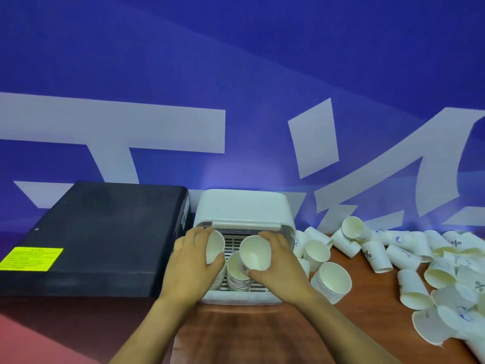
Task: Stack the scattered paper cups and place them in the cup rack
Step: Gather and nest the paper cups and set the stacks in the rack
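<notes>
A white cup rack (242, 207) with a slotted floor stands open at the table's back. My left hand (190, 258) grips a white cup stack (215, 246) at the rack's left side. My right hand (277, 264) holds another cup stack (254, 252), tilted with its mouth facing me, over the rack's middle. A third stack (237, 271) stands in the rack between my hands. Outside the rack, on its right, a tall stack (332, 281) lies on its side. Several loose paper cups (409, 256) lie scattered across the right of the table.
A black box (105, 232) with a yellow label (31, 258) sits directly left of the rack. The brown wooden table (249, 334) runs under my forearms. A blue wall with large white shapes rises close behind everything.
</notes>
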A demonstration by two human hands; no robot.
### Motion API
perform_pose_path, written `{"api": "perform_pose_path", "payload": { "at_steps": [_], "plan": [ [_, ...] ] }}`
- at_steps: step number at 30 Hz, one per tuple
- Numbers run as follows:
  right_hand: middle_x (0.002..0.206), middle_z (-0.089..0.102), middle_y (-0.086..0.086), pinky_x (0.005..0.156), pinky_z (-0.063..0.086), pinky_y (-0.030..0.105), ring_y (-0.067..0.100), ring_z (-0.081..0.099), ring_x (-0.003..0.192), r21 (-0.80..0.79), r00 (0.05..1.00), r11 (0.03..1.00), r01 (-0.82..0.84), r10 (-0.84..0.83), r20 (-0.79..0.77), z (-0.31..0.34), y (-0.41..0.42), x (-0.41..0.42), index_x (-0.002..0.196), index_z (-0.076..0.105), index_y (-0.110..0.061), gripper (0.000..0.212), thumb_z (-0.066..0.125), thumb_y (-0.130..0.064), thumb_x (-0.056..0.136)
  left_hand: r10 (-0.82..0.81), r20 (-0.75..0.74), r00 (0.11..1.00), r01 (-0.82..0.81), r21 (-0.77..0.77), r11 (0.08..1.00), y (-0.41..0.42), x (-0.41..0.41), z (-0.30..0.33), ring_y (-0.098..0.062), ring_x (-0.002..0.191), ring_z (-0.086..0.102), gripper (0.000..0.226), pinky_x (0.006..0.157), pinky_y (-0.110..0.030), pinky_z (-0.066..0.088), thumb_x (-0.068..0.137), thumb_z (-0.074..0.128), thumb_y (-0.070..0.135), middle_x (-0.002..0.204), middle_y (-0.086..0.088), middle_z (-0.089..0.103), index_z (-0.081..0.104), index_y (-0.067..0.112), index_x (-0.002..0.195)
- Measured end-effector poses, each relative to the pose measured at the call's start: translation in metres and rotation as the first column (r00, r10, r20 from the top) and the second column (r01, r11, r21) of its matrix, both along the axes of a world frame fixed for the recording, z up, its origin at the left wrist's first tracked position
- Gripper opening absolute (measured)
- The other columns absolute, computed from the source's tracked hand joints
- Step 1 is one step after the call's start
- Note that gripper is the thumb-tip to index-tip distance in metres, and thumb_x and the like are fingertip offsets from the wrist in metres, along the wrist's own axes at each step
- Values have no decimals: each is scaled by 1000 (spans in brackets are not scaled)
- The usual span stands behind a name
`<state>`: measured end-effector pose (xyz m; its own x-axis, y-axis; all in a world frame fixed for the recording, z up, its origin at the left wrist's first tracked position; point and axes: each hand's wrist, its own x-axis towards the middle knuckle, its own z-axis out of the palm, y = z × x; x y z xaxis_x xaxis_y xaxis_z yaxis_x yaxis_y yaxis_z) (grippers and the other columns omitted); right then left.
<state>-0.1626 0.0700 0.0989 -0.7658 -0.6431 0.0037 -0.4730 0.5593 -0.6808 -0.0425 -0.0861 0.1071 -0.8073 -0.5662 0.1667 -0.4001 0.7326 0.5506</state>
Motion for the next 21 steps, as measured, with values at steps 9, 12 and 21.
{"api": "perform_pose_path", "payload": {
  "at_steps": [9,12,21],
  "plan": [
    [134,36,-13,97,36,19,7,42,122,60,998,997,-54,52,40,-25,-14,-4,138,32,-30,83,77,-38,68,-22,60,998,22,-9,1000,-7,-8,-34,-19,126,38,56,101,-31,38,87,57,45,143,8,38,42,27,138],
    [136,35,-12,97,36,22,10,40,125,112,998,992,-53,47,52,-32,-18,-6,139,30,-32,83,75,-41,70,-17,89,996,19,-17,1000,-9,-7,-47,-23,122,46,60,99,-35,42,83,53,50,140,5,44,45,25,136],
    [141,36,-8,103,38,31,14,38,129,232,990,972,-48,16,138,-60,-27,-10,142,29,-32,84,73,-50,72,-39,177,983,24,86,996,-12,-15,-75,-19,128,38,61,101,-34,42,88,56,46,147,14,33,32,32,142]
  ]
}}
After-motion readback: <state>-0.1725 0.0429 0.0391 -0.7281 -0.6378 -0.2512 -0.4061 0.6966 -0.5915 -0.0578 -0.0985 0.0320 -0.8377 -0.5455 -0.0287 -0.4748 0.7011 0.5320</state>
